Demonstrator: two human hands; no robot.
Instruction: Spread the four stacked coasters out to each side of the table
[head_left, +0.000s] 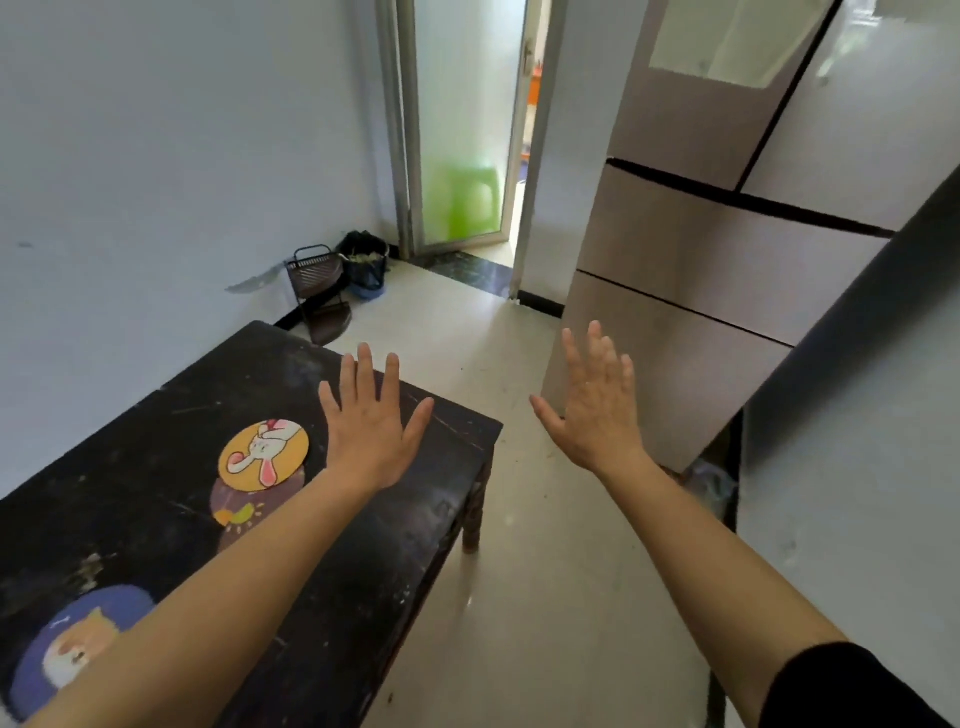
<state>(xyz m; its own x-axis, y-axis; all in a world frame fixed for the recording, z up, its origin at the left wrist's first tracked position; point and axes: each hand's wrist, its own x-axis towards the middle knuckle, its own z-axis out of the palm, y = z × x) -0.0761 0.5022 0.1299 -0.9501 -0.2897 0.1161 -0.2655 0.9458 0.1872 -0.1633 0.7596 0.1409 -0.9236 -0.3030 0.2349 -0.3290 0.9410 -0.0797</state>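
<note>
On the dark wooden table (156, 441) lies a round yellow coaster with a rabbit (264, 455), overlapping a purple coaster (244, 512) beneath its near edge. A blue coaster with a cartoon animal (78, 644) rests near the table's front left, partly hidden by my left forearm. My left hand (369, 421) hovers flat with fingers spread just right of the yellow coaster, holding nothing. My right hand (592, 410) is raised over the floor beyond the table's right edge, fingers apart and empty.
A tall fridge (727, 234) stands to the right, close to my right hand. Tiled floor (545, 597) lies right of the table. A small wire rack (317, 291) and a dark bin (366, 265) sit by the far wall near a glass door (462, 130).
</note>
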